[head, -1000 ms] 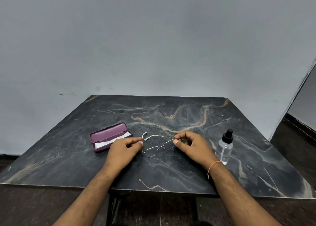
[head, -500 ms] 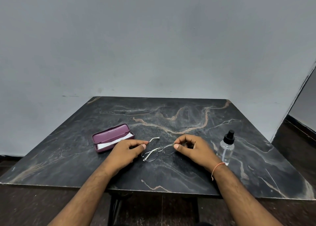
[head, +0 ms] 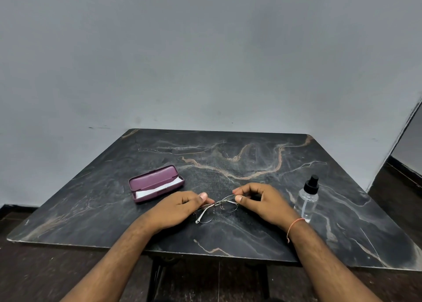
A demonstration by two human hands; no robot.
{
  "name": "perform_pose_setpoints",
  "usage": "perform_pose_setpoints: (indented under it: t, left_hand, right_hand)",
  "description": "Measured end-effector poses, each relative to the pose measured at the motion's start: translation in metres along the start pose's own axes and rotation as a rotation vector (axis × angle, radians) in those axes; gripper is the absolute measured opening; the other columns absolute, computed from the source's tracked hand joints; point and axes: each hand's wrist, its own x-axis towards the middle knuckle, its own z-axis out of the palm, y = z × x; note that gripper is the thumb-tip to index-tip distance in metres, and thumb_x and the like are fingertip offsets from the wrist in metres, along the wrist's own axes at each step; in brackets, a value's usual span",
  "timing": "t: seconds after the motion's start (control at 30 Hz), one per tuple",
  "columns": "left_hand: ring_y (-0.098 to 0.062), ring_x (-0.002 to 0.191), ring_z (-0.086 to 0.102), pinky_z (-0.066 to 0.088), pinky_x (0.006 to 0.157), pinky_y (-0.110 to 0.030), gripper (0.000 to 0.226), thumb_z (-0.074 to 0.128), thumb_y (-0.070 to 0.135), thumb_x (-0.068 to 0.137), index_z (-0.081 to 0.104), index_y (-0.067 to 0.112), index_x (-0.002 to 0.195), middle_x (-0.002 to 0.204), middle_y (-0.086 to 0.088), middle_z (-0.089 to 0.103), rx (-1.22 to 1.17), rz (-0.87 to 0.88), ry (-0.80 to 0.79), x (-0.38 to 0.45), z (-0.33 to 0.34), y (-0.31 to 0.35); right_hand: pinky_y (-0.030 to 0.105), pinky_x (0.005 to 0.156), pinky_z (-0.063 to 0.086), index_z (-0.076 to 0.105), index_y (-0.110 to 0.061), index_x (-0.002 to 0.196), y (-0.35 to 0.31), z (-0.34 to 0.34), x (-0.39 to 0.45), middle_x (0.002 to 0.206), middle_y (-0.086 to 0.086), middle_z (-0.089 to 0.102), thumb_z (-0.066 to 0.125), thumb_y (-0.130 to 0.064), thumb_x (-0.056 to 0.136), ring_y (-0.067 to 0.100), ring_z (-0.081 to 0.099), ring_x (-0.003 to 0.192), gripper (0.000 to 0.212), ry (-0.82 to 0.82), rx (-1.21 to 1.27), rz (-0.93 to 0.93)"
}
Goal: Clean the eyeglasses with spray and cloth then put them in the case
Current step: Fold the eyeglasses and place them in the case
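Note:
Thin metal-framed eyeglasses (head: 217, 209) lie low over the dark marble table (head: 228, 160), between my two hands. My left hand (head: 180, 207) pinches the frame's left end, with one temple arm folded under it. My right hand (head: 262, 201) pinches the right end of the frame between thumb and forefinger. An open maroon glasses case (head: 155, 184) lies to the left with a white cloth (head: 159, 188) inside it. A clear spray bottle (head: 308, 199) with a black nozzle stands upright to the right of my right hand.
The table's near edge runs just under my forearms, with dark floor below it. A grey wall stands close behind the table's far edge. A doorway or wall corner shows at the far right.
Both temple arms, open a second ago, have been folded in toward the lenses. My hands have shifted slightly nearer to me while holding the frame.

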Motion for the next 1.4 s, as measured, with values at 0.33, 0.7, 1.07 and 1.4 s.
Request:
perform_pose_setpoints:
  t: [0.33, 0.7, 1.07, 1.4]
  left_hand:
    - [0.003, 0.103, 0.07, 0.051, 0.092, -0.013, 0.062, 0.094, 0.035, 0.083, 0.07, 0.046, 0.139, 0.118, 0.022, 0.074, 0.022, 0.117, -0.027, -0.013, 0.0, -0.011]
    - [0.011, 0.085, 0.062, 0.045, 0.074, -0.011, 0.057, 0.09, 0.036, 0.088, 0.068, 0.047, 0.14, 0.122, 0.012, 0.076, -0.001, 0.098, -0.01, -0.021, -0.006, -0.006]
    - [-0.005, 0.102, 0.073, 0.054, 0.088, -0.019, 0.019, 0.079, 0.029, 0.098, 0.077, 0.034, 0.116, 0.111, 0.02, 0.076, -0.027, 0.245, 0.72, -0.038, -0.019, -0.021]
    - [-0.023, 0.15, 0.049, 0.031, 0.126, -0.058, 0.089, 0.044, 0.092, 0.086, 0.049, 0.037, 0.156, 0.156, 0.01, 0.062, 0.064, -0.367, 0.765, -0.055, -0.086, -0.105]
  right_hand:
    - [0.029, 0.079, 0.053, 0.081, -0.032, 0.097, 0.002, 0.0, -0.001, 0.091, 0.001, 0.081, 0.083, -0.032, 0.095, 0.01, 0.065, 0.078, 0.003, -0.013, 0.021, 0.005]
    - [0.034, 0.089, 0.056, 0.082, -0.021, 0.1, -0.004, -0.002, -0.006, 0.099, 0.011, 0.083, 0.082, -0.019, 0.095, 0.02, 0.072, 0.089, 0.005, -0.02, 0.135, -0.007]
    - [0.024, 0.083, 0.057, 0.082, -0.012, 0.097, -0.007, -0.001, -0.007, 0.093, 0.01, 0.084, 0.083, -0.009, 0.092, 0.012, 0.075, 0.084, 0.006, 0.08, 0.23, -0.008]
    - [0.01, 0.063, 0.054, 0.076, 0.006, 0.105, -0.014, 0.004, 0.012, 0.082, 0.007, 0.081, 0.075, -0.001, 0.096, 0.003, 0.072, 0.067, 0.011, 0.172, 0.421, 0.081]
